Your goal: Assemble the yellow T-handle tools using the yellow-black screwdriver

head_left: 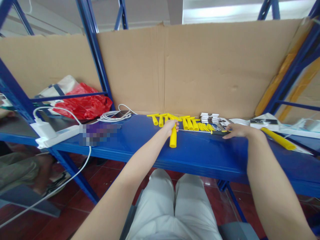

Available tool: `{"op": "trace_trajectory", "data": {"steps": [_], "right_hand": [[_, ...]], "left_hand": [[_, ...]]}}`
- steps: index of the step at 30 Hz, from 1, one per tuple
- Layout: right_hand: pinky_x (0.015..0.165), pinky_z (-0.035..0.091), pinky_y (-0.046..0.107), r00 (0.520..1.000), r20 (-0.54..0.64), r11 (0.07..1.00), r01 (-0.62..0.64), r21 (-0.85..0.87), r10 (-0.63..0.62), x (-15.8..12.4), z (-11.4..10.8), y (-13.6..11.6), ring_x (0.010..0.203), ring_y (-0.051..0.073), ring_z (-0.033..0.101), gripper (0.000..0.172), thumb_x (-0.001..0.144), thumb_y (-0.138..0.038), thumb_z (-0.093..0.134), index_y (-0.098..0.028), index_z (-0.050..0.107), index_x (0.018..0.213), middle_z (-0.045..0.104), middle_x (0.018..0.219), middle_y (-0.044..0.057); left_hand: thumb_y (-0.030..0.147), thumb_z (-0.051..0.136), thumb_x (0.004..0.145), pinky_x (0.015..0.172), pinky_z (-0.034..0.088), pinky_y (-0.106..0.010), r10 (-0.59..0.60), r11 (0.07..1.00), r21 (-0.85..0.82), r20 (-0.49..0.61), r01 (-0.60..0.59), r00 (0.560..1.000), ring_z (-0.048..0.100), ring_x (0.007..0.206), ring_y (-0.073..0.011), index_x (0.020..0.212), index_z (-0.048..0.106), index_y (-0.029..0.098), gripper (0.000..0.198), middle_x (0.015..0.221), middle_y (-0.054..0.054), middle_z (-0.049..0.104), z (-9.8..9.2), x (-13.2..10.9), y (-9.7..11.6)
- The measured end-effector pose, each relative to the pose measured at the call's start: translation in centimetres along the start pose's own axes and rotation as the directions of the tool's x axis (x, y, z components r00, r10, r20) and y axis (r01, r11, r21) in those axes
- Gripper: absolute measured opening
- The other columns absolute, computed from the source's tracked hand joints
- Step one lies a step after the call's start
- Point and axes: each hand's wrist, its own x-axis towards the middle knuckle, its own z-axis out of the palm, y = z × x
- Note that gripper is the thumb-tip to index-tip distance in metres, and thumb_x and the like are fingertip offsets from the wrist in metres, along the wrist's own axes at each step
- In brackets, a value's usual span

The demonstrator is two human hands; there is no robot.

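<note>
My left hand (170, 126) is closed around a yellow T-shaped plastic tube (173, 138), whose lower end points toward me over the blue shelf (140, 140). My right hand (235, 130) lies on a dark-handled tool (218, 132) with a yellow stripe, fingers curled over it. A row of several more yellow T-shaped tubes (190, 122) lies between the hands, along the foot of the cardboard wall (200, 66).
A white power strip (53, 135) with cable, coiled white cables (113, 115), a red plastic bag (83, 101) and a blurred patch sit at left. A long yellow tube (278, 138), white boxes (209, 117) and papers lie right. Blue rack posts (96, 56) frame the shelf.
</note>
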Motion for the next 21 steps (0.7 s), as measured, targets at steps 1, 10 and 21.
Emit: {"op": "trace_trajectory", "data": {"steps": [1,10,21], "right_hand": [[0.066,0.048,0.034,1.0,-0.006,0.995,-0.005,0.099,0.005,-0.6,-0.3,-0.7,0.073,0.024,0.062,0.035,0.045,-0.03,0.087,-0.022,0.06,0.067,0.065,0.068,0.003],[0.038,0.028,0.017,0.935,-0.273,0.403,0.164,0.9,0.229,-3.4,-1.6,-5.5,0.043,0.005,0.036,0.035,0.07,-0.027,0.082,-0.014,0.05,0.063,0.043,0.047,-0.005],[0.031,0.023,0.016,0.679,-0.289,-0.115,0.484,0.867,0.674,-3.3,-3.0,-7.8,0.038,0.005,0.029,0.026,0.09,-0.016,0.05,-0.021,0.037,0.067,0.032,0.054,-0.008]], "left_hand": [[0.004,0.044,0.086,0.037,0.026,-0.016,0.004,1.0,0.016,-0.011,-0.003,1.0,0.032,0.034,-0.0051,0.08,0.046,0.019,0.016,0.048,0.007,0.042,0.0,-0.1,0.0],[0.005,0.044,0.089,0.038,0.027,-0.016,0.007,0.997,0.075,-0.07,-0.002,0.998,0.032,0.034,-0.0043,0.078,0.046,0.018,0.017,0.048,0.008,0.043,0.2,-0.2,0.0],[0.005,0.05,0.084,0.039,0.026,-0.016,-0.03,0.997,0.075,-0.077,0.035,0.997,0.033,0.036,-0.0043,0.075,0.045,0.019,0.018,0.049,0.007,0.042,0.0,0.3,-0.2]]}}
